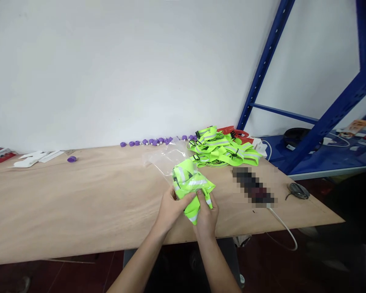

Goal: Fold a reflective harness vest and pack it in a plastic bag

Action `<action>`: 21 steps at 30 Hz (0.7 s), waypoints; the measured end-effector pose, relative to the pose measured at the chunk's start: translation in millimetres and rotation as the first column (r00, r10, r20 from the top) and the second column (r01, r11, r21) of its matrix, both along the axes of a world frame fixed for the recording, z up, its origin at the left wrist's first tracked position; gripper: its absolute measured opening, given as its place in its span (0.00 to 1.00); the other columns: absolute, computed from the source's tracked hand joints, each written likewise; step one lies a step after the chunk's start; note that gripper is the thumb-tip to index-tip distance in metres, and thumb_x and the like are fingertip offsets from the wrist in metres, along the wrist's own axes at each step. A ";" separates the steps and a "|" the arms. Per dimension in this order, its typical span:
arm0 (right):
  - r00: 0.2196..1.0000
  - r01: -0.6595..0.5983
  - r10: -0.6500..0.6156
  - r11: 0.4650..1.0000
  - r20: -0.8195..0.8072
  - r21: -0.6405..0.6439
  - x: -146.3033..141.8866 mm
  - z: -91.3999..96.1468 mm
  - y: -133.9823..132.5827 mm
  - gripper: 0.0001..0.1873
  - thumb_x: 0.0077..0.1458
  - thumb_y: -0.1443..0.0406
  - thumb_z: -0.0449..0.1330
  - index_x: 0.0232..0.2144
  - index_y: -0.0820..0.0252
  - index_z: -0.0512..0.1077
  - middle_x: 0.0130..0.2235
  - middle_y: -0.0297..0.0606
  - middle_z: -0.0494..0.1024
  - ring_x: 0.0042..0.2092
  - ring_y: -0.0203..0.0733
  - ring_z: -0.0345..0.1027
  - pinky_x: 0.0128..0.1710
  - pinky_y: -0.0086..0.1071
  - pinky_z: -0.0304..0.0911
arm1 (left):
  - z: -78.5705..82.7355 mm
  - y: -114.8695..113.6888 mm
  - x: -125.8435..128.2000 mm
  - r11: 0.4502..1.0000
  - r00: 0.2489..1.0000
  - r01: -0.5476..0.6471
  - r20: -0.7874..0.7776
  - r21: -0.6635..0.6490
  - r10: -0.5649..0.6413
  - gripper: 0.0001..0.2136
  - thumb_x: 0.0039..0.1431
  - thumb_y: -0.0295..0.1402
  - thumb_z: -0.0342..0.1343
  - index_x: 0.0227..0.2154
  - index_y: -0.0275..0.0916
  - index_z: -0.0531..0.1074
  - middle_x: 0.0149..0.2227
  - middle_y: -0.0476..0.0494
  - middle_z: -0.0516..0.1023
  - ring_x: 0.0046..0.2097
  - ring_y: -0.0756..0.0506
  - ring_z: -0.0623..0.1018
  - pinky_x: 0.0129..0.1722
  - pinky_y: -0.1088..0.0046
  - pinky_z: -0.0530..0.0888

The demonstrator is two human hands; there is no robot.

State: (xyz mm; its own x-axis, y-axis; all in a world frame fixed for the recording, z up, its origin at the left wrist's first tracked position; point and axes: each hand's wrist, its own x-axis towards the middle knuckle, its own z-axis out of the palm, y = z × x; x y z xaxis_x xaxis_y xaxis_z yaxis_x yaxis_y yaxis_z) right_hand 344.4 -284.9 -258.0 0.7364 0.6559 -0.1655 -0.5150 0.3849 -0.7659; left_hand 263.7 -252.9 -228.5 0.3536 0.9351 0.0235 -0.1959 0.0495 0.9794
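Note:
Both of my hands grip a folded neon-green reflective vest (189, 180) just above the plywood table (79, 195), near its front edge. My left hand (171, 209) pinches the vest's lower left side. My right hand (206, 215) is closed on its lower right part. A clear plastic bag (163, 156) lies on the table right behind the vest. Farther back to the right sits a pile of several more green reflective vests (222, 150).
Purple caps (146, 142) line the table's back edge, with one (71, 159) apart at the left. White paper pieces (33, 158) lie at back left. A blurred dark object (254, 188) with a white cable (285, 230) lies at right. A blue metal rack (323, 122) stands at right.

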 end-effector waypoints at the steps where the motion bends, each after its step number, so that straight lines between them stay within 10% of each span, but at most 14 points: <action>1: 1.000 0.005 -0.005 1.000 0.008 -0.007 -0.2 1.6 0.2 0.24 0.40 0.54 0.72 0.37 0.63 0.79 0.37 0.41 0.82 0.36 0.44 0.74 0.33 0.33 0.70 | -1.2 -1.4 -0.8 1.000 1.000 0.019 -0.006 0.004 -0.019 0.22 0.45 0.42 0.72 0.40 0.32 0.78 0.42 0.36 0.83 0.42 0.38 0.81 0.40 0.68 0.77; 9: 0.995 0.036 -0.031 0.998 0.091 -0.053 -2.2 -3.9 2.4 0.25 0.43 0.53 0.72 0.40 0.64 0.79 0.40 0.43 0.82 0.37 0.45 0.74 0.34 0.33 0.70 | -22.3 -2.4 -9.7 0.988 0.973 -0.154 0.173 0.017 0.149 0.28 0.53 0.50 0.66 0.49 0.42 0.63 0.49 0.39 0.76 0.48 0.41 0.79 0.44 0.64 0.78; 12: 0.995 0.055 -0.049 0.996 0.083 -0.066 -2.8 -13.5 5.8 0.27 0.42 0.53 0.72 0.41 0.65 0.79 0.38 0.43 0.82 0.35 0.44 0.74 0.32 0.33 0.71 | -35.0 -0.5 -18.7 0.753 0.898 -0.408 0.078 0.517 0.433 0.20 0.53 0.38 0.69 0.44 0.42 0.66 0.46 0.43 0.74 0.49 0.42 0.77 0.47 0.64 0.76; 15: 0.993 0.061 -0.053 0.996 0.104 -0.067 -3.3 -21.7 7.8 0.26 0.43 0.52 0.71 0.40 0.65 0.78 0.37 0.43 0.82 0.34 0.43 0.74 0.31 0.32 0.71 | -36.7 2.4 -24.2 0.407 0.849 -0.184 -0.064 0.895 0.524 0.11 0.57 0.28 0.66 0.42 0.42 0.73 0.41 0.44 0.75 0.44 0.44 0.76 0.45 0.67 0.74; 21: 0.976 0.149 -0.137 0.987 0.170 -0.058 -0.4 -26.3 8.8 0.24 0.46 0.53 0.70 0.40 0.65 0.79 0.37 0.43 0.82 0.35 0.43 0.74 0.33 0.33 0.71 | -23.0 10.5 -13.2 0.342 0.866 0.027 -0.193 0.939 0.461 0.05 0.65 0.24 0.57 0.40 0.40 0.74 0.36 0.44 0.77 0.38 0.45 0.75 0.40 0.68 0.73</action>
